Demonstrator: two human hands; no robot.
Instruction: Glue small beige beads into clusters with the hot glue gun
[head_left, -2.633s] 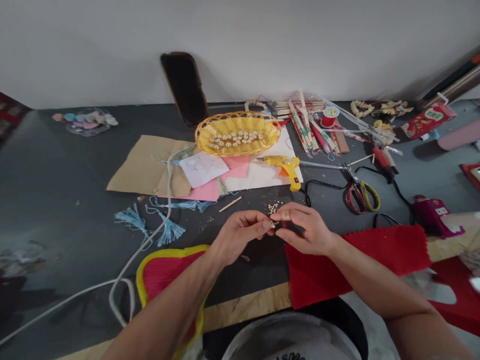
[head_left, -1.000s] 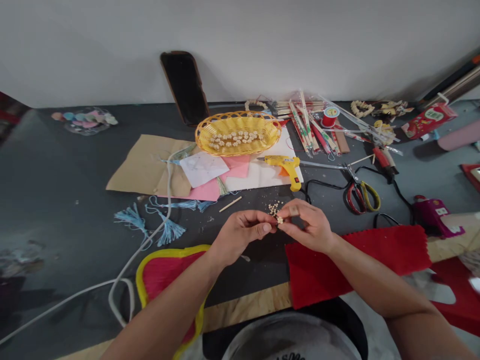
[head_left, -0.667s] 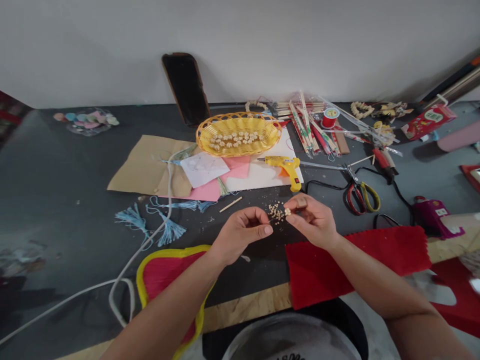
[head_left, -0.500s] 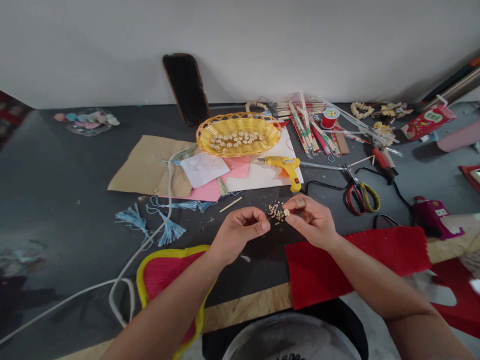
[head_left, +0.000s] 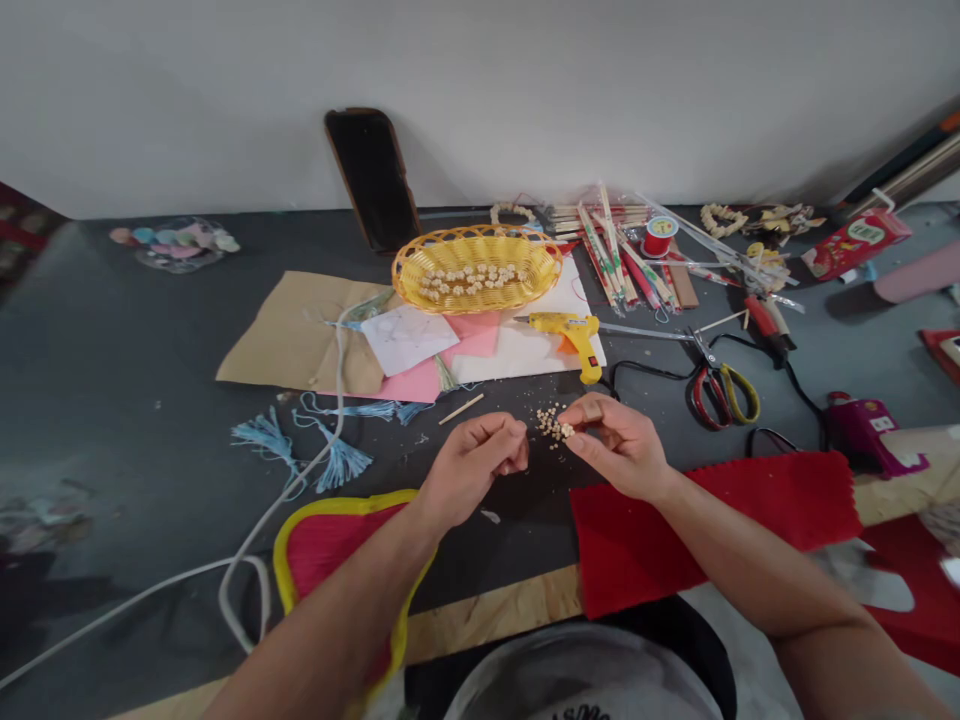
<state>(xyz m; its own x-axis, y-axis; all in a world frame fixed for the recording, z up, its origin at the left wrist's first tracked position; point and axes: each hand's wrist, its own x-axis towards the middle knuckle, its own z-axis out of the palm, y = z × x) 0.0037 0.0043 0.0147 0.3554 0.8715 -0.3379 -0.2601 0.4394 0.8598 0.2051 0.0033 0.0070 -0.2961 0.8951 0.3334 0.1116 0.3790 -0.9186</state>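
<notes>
Between the thumb and fingers of my right hand (head_left: 616, 445) is a small cream flower-shaped cluster (head_left: 568, 431), pinched at its edge. My left hand (head_left: 480, 460) is closed, thumb pressed on the curled fingers; whatever it may hold is hidden. Tiny light-brown round pieces (head_left: 549, 421) lie in a loose pile on the dark table between and just behind my hands. Farther back, a yellow woven basket (head_left: 480, 300) contains several similar cream clusters (head_left: 471, 277). A yellow glue gun (head_left: 574, 335) lies behind my right hand, on its side.
Scissors (head_left: 724, 385) and a black cord lie to the right, with red cloth (head_left: 645, 560) under my right forearm. Blue tassels (head_left: 341, 465), a white cable (head_left: 262, 520) and brown paper (head_left: 292, 325) are at left. A phone (head_left: 373, 180) leans on the wall.
My left thumb has slid up over the curled fingers, and the hand has drawn slightly left. My right hand has shifted a little left, still pinching the flower-shaped cluster.
</notes>
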